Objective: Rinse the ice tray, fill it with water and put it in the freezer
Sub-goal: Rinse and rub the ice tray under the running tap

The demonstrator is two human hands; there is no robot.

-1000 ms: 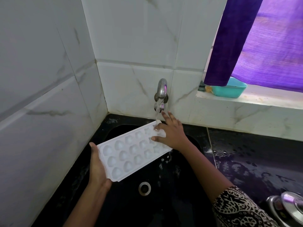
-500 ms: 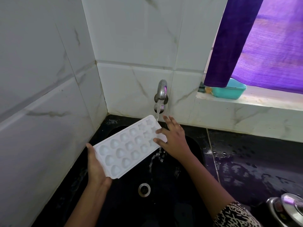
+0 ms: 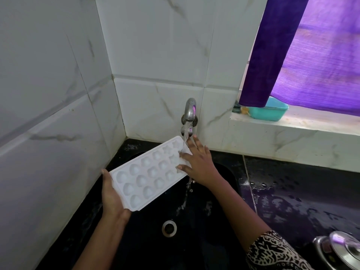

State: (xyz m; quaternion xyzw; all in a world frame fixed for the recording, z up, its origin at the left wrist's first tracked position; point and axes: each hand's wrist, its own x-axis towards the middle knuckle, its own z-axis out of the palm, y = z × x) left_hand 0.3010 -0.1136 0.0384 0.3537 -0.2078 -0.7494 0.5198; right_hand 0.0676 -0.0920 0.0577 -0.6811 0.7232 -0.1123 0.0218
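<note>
A white ice tray (image 3: 150, 174) with rounded bumps showing is held tilted over the black sink (image 3: 220, 215), its far end raised under the steel tap (image 3: 190, 112). Water runs from the tap onto that far right corner and spills down into the sink. My left hand (image 3: 113, 195) grips the tray's near short end from underneath. My right hand (image 3: 198, 162) rests on the far right corner with fingers spread flat, in the stream.
White marble tiles close in the left and back. The sink drain (image 3: 169, 228) lies below the tray. A wet black counter (image 3: 302, 201) runs right, with a steel lid (image 3: 344, 250) at its near corner. A teal tub (image 3: 268, 112) sits on the window ledge under a purple curtain (image 3: 282, 45).
The tray's far end has risen to the tap and the stream now hits its corner. My right hand moved up with it; my left hand kept its hold.
</note>
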